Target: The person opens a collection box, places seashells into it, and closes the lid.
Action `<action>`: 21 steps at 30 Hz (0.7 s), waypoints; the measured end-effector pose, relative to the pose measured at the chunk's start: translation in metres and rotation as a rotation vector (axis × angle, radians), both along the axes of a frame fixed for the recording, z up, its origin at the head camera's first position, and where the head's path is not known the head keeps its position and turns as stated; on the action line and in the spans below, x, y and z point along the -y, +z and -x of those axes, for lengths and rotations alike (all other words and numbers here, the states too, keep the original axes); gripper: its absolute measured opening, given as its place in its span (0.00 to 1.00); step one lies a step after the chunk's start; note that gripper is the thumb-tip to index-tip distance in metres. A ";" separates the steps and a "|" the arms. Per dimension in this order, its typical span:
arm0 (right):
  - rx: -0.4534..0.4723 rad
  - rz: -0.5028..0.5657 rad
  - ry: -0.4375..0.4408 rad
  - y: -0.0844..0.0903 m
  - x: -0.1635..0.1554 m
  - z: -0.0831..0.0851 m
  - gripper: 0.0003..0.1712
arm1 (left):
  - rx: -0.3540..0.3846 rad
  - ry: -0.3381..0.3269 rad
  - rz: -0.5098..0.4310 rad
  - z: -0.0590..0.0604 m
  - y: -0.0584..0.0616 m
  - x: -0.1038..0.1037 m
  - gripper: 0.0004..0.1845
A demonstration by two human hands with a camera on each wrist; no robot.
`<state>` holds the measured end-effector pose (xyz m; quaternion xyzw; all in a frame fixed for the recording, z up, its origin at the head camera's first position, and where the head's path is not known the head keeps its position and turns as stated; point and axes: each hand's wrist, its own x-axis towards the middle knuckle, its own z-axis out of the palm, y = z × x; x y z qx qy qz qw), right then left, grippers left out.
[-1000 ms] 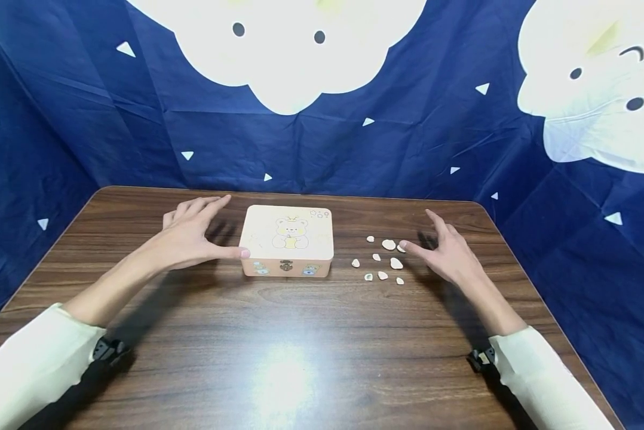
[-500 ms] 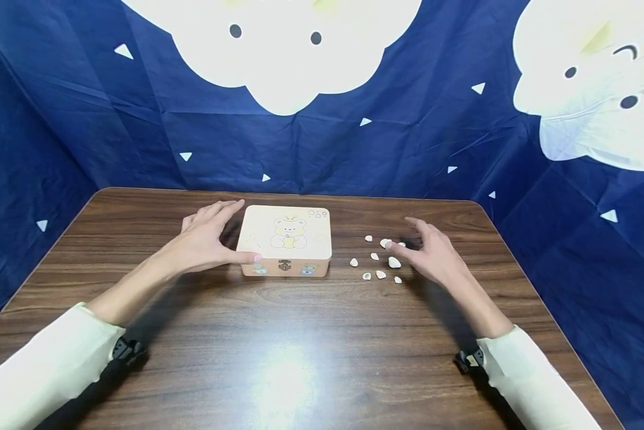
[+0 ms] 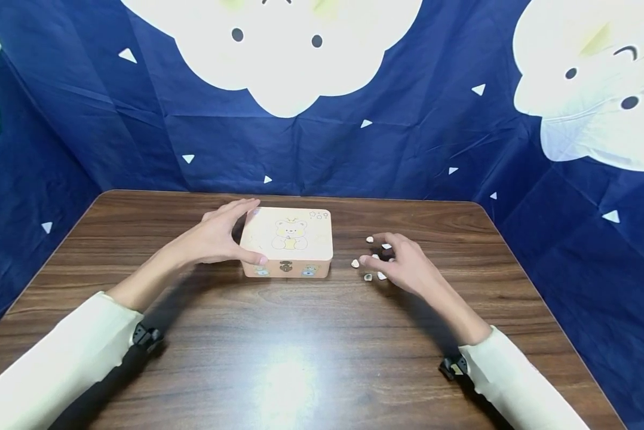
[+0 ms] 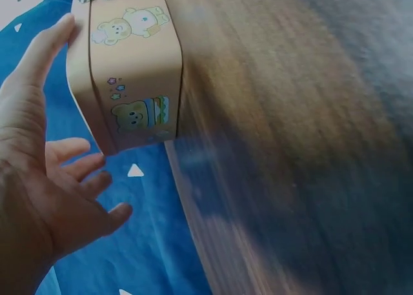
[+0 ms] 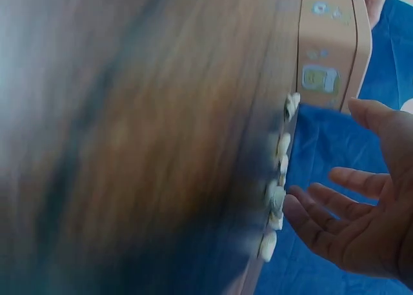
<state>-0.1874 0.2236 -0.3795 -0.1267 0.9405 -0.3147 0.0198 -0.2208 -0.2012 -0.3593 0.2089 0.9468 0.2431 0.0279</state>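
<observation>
Moved closer since a second ago: left hand (image 3: 214,239) now set against the left end of the bear-print box (image 3: 288,240), thumb on the near left corner and fingers reaching over the far left top edge, where before only the thumb tip touched. Right hand (image 3: 402,267) also drawn in leftward, now hovering over the scattered seashells (image 3: 355,263), fingers loosely bent and gripping nothing visible in the head view; spread and empty too in the right wrist view (image 5: 361,224), with the shells (image 5: 276,198) just beside the fingertips. Left hand relaxed rather than clenched, fingers fairly straight along the box side in the left wrist view (image 4: 45,146), bracing more than grasping. Box placed toward the far edge of the wooden table (image 3: 279,358), roughly midway between left and right edges, lid down and small metal clasp (image 3: 286,266) facing the near edge, seemingly fastened; contents therefore hidden, nothing to be told of the inside. Shells lying on the bare wood just to the right of the box, apart from it, none in any container. Best handled, judging from this: box kept steady with the left hand so as not to slide, clasp freed before any lifting of the lid, shells pinched one at a time with fingertips, not swept.
</observation>
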 end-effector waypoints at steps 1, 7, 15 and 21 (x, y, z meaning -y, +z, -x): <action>0.001 -0.002 0.006 0.000 0.003 -0.001 0.39 | 0.004 -0.008 -0.003 0.001 0.001 -0.001 0.71; -0.025 -0.038 0.045 0.003 0.015 -0.003 0.38 | 0.030 -0.039 -0.045 0.005 0.002 -0.002 0.67; -0.049 -0.040 0.049 0.006 0.018 -0.006 0.35 | 0.038 -0.043 -0.044 0.007 0.004 -0.005 0.69; -0.049 -0.007 0.072 0.007 0.026 -0.011 0.31 | 0.043 -0.022 -0.048 0.005 0.002 -0.009 0.69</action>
